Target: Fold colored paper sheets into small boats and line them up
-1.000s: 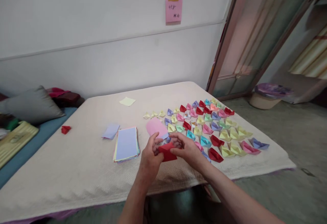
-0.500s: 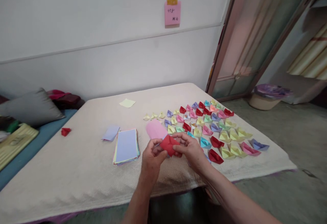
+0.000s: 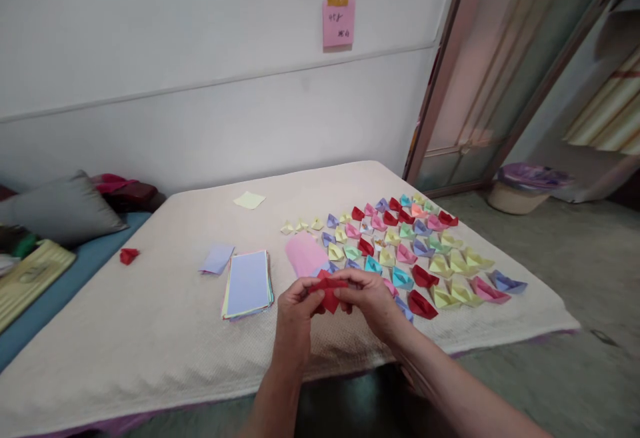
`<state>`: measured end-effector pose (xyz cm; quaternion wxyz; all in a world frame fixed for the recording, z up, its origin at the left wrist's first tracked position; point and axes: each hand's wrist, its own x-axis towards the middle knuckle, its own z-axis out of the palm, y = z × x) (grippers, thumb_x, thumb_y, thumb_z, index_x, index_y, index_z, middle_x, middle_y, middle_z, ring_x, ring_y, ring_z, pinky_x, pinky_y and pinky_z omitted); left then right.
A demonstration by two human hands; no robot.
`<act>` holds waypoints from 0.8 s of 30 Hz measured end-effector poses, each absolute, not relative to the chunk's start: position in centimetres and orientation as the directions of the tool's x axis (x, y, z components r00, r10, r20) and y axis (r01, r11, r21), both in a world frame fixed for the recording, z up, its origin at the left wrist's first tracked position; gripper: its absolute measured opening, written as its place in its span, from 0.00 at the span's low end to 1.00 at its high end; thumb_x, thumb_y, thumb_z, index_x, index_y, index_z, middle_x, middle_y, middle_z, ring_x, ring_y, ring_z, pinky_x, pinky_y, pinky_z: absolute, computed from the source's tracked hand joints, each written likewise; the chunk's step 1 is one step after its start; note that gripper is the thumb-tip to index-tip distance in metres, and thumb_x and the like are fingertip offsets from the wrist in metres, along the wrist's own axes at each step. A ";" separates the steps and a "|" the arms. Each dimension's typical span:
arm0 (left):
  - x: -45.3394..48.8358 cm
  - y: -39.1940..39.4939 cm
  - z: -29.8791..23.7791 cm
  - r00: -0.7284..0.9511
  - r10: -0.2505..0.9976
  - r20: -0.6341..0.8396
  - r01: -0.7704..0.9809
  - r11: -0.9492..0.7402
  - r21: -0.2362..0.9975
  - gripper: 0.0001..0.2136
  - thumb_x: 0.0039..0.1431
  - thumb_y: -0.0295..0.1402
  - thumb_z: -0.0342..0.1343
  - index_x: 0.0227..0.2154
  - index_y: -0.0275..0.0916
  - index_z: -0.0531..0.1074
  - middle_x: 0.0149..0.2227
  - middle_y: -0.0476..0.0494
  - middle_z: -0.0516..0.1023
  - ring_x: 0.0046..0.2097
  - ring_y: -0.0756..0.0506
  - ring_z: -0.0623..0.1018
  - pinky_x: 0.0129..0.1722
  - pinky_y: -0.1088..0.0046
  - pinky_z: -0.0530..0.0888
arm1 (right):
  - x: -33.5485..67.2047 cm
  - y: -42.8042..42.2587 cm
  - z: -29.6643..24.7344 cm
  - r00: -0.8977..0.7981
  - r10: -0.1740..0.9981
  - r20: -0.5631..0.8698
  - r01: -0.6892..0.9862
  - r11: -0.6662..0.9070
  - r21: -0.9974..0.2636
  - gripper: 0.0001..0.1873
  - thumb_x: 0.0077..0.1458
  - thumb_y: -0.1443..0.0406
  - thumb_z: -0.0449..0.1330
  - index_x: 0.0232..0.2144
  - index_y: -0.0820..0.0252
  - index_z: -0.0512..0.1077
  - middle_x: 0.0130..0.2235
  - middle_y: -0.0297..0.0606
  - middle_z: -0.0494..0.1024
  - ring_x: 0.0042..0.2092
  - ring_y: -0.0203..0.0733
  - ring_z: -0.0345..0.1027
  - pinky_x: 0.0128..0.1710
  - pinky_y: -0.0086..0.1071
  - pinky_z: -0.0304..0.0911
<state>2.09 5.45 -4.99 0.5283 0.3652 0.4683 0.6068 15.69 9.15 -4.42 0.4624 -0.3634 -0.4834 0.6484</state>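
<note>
On the pale cover point(image 3: 150, 331), rows of paper boats point(image 3: 392, 238) spread at right. Beside them, over the near edge, the forearms point(image 3: 278, 378) angle inward, and left hand point(image 3: 294, 311) and right hand point(image 3: 371, 299) face each other, curled, pinching the folded red paper point(image 3: 330, 299) between them.

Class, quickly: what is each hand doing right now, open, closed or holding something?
Left hand: closed, holding one side of the red paper.
Right hand: closed, holding the other side of the same paper.
</note>
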 end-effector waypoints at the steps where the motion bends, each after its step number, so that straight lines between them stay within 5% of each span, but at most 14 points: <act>1: 2.2 5.4 -5.0 -0.178 0.982 -0.060 -0.320 0.000 0.947 0.07 0.46 0.29 0.59 0.31 0.37 0.75 0.25 0.51 0.74 0.25 0.52 0.68 0.27 0.77 0.64 | 15.6 9.1 -4.5 -0.313 0.949 -0.030 -0.257 -0.115 -0.959 0.10 0.39 0.70 0.62 0.29 0.60 0.77 0.18 0.30 0.71 0.19 0.32 0.59 0.19 0.26 0.54; 10: 1.6 5.3 -4.3 -0.168 0.985 -0.027 -0.357 -0.035 0.933 0.04 0.46 0.25 0.55 0.25 0.36 0.75 0.25 0.49 0.74 0.28 0.50 0.71 0.31 0.74 0.67 | 16.2 9.4 -4.6 -0.336 0.939 0.074 -0.307 -0.035 -0.951 0.09 0.41 0.72 0.57 0.23 0.59 0.78 0.28 0.33 0.72 0.24 0.31 0.64 0.24 0.27 0.57; 17: 1.5 5.4 -4.6 -0.237 0.970 0.053 -0.040 -0.064 0.997 0.02 0.44 0.25 0.58 0.23 0.37 0.70 0.22 0.53 0.70 0.26 0.52 0.67 0.28 0.77 0.63 | 16.3 9.2 -3.9 -0.366 0.923 0.117 -0.206 0.043 -0.978 0.06 0.43 0.71 0.58 0.24 0.60 0.76 0.25 0.32 0.72 0.25 0.32 0.63 0.25 0.27 0.58; 24: 1.8 5.5 -4.9 -0.236 0.969 0.078 -0.077 -0.098 0.992 0.04 0.45 0.24 0.57 0.24 0.37 0.68 0.22 0.54 0.68 0.27 0.52 0.66 0.29 0.78 0.62 | 15.9 9.5 -4.6 -0.219 0.974 0.057 -0.215 0.009 -0.977 0.09 0.39 0.69 0.65 0.27 0.59 0.69 0.19 0.26 0.69 0.21 0.31 0.60 0.22 0.25 0.54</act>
